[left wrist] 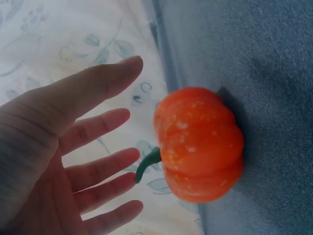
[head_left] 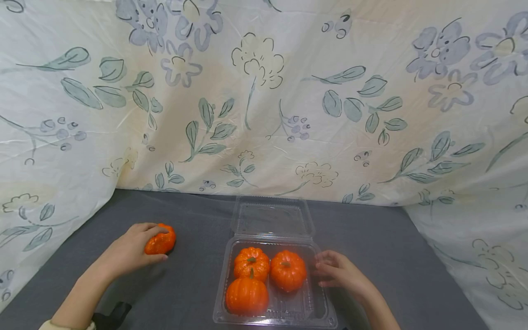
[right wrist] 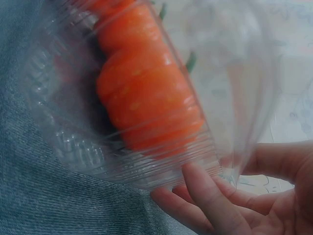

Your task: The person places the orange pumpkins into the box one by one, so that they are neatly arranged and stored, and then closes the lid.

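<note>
My left hand (head_left: 136, 245) hovers over a small orange pumpkin (left wrist: 200, 147) on the dark cloth at the left. In the left wrist view its fingers are spread and loosely straight, with a gap between them and the pumpkin's body; a fingertip overlaps the green stem (left wrist: 148, 161). My right hand (head_left: 342, 275) is at the right side of a clear plastic clamshell box (head_left: 220, 293), its relaxed fingertips at the ribbed side wall and rim. Inside the box sit an orange pumpkin (head_left: 251, 263) at back left, another pumpkin (head_left: 288, 270) at right and a third pumpkin (head_left: 246, 296) at front left.
The box's clear lid (head_left: 272, 219) is folded back, away from me. A dark grey cloth (head_left: 194, 256) covers the table. Behind it and at both sides hangs a pale floral curtain (head_left: 264, 114). A black strap (head_left: 117, 314) shows beside the left forearm.
</note>
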`<move>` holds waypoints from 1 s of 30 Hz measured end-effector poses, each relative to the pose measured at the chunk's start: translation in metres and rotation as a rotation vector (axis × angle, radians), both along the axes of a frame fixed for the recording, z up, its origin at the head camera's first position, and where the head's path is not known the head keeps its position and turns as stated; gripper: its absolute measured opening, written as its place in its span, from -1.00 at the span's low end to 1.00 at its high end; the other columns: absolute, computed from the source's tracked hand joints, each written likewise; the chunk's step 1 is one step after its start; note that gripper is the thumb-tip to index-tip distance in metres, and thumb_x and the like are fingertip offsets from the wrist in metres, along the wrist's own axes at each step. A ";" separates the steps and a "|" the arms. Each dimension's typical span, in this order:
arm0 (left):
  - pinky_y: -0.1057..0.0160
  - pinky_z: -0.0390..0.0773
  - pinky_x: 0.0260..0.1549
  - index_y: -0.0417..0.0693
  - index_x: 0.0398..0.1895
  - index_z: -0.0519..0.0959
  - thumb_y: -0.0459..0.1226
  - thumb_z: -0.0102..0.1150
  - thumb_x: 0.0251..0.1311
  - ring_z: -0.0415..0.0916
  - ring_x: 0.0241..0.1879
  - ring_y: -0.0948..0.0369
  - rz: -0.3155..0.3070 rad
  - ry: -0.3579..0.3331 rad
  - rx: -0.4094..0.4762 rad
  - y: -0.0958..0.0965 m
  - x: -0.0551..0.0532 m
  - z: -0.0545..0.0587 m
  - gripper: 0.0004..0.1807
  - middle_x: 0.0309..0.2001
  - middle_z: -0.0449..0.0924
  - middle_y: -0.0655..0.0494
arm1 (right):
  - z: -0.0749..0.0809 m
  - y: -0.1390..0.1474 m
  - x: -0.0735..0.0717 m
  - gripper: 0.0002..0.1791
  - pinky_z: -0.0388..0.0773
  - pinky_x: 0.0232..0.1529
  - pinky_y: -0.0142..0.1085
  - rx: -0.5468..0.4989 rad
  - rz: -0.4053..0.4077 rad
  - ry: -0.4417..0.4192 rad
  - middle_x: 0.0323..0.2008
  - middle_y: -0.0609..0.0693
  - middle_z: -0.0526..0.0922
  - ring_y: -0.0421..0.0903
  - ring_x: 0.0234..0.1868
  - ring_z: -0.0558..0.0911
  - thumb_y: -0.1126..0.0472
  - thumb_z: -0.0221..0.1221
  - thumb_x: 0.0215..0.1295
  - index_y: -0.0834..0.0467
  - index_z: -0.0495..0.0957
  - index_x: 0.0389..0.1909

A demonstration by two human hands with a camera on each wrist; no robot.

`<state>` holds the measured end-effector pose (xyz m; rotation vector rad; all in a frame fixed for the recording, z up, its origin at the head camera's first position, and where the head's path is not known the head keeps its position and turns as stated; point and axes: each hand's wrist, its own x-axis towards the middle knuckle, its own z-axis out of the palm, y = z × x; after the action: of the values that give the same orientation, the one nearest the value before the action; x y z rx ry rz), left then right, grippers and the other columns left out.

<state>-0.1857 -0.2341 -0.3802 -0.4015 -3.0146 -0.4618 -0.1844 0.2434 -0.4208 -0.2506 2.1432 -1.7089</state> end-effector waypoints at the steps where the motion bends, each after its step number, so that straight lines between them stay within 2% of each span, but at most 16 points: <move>1: -0.17 0.46 -0.28 -0.12 -0.02 0.54 0.00 0.44 -0.24 0.32 0.02 -0.20 0.003 0.009 -0.001 0.000 0.000 0.000 -0.34 0.04 0.42 -0.25 | 0.000 0.000 0.000 -0.53 0.59 -0.22 -0.11 0.003 -0.003 0.000 -0.10 0.29 0.53 0.19 -0.06 0.58 0.27 0.05 0.28 0.57 0.21 0.02; 5: -0.23 0.41 -0.23 -0.11 -0.03 0.55 0.00 0.45 -0.24 0.29 0.04 -0.23 0.012 0.013 -0.009 -0.005 -0.002 -0.002 -0.35 0.04 0.42 -0.26 | 0.001 -0.002 -0.001 -0.52 0.59 -0.22 -0.12 0.007 -0.007 0.000 -0.09 0.30 0.52 0.18 -0.06 0.58 0.26 0.06 0.28 0.56 0.22 0.02; 10: -0.24 0.42 -0.25 -0.10 -0.05 0.55 0.00 0.44 -0.23 0.30 0.02 -0.23 0.027 -0.005 0.000 -0.010 -0.004 -0.005 -0.37 0.03 0.42 -0.28 | 0.001 -0.002 -0.002 -0.52 0.59 -0.22 -0.11 0.009 0.000 -0.002 -0.08 0.31 0.52 0.18 -0.06 0.58 0.25 0.07 0.28 0.56 0.22 0.02; 18: -0.22 0.43 -0.23 -0.18 -0.03 0.52 -0.07 0.46 -0.24 0.37 -0.03 -0.22 0.002 -0.003 0.011 -0.011 -0.011 -0.015 -0.35 0.01 0.42 -0.29 | -0.001 0.000 0.000 -0.55 0.59 -0.24 -0.11 0.014 0.010 0.003 -0.08 0.37 0.51 0.21 -0.06 0.58 0.29 0.04 0.29 0.58 0.23 0.00; 24: -0.21 0.46 -0.34 -0.14 0.00 0.51 -0.13 0.50 -0.29 0.37 -0.06 -0.18 0.005 0.061 -0.010 -0.011 -0.016 -0.023 -0.33 -0.01 0.42 -0.23 | -0.002 0.001 0.000 -0.56 0.59 -0.24 -0.11 0.001 0.013 0.001 -0.09 0.37 0.52 0.20 -0.06 0.58 0.31 0.03 0.29 0.60 0.20 0.00; 30: -0.16 0.49 -0.44 -0.06 0.01 0.50 -0.19 0.54 -0.38 0.34 -0.08 -0.15 0.030 0.155 -0.062 -0.008 -0.020 -0.033 -0.29 -0.06 0.40 -0.18 | -0.002 0.001 0.001 -0.55 0.59 -0.24 -0.11 -0.004 0.018 0.006 -0.08 0.36 0.52 0.21 -0.06 0.57 0.30 0.03 0.30 0.60 0.20 0.01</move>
<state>-0.2061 -0.2425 -0.4136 -0.3768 -2.8862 -0.3206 -0.1835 0.2447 -0.4230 -0.2752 2.1359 -1.7045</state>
